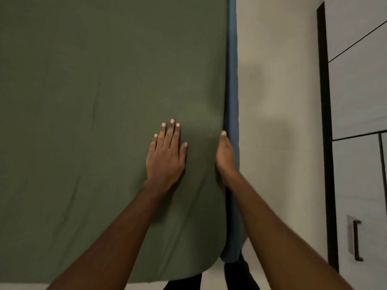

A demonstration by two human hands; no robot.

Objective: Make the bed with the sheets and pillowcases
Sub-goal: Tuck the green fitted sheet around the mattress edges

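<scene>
An olive-green sheet (pixel 94 101) covers the mattress and fills the left and middle of the view, stretched fairly smooth with faint creases. My left hand (pixel 165 155) lies flat on it, palm down with the fingers together, near the right side of the bed. My right hand (pixel 225 155) stands on edge at the sheet's right border, its fingers pushed down into the gap between the mattress and the blue bed frame (pixel 232 80). Those fingers are mostly hidden in the gap. No pillow or pillowcase is in view.
A pale floor (pixel 278 101) runs along the right of the bed. Further right stands a light wardrobe (pixel 356 91) with a dark frame and a dark bar handle (pixel 357 240). The bed's rounded near corner (pixel 211 266) is at the bottom.
</scene>
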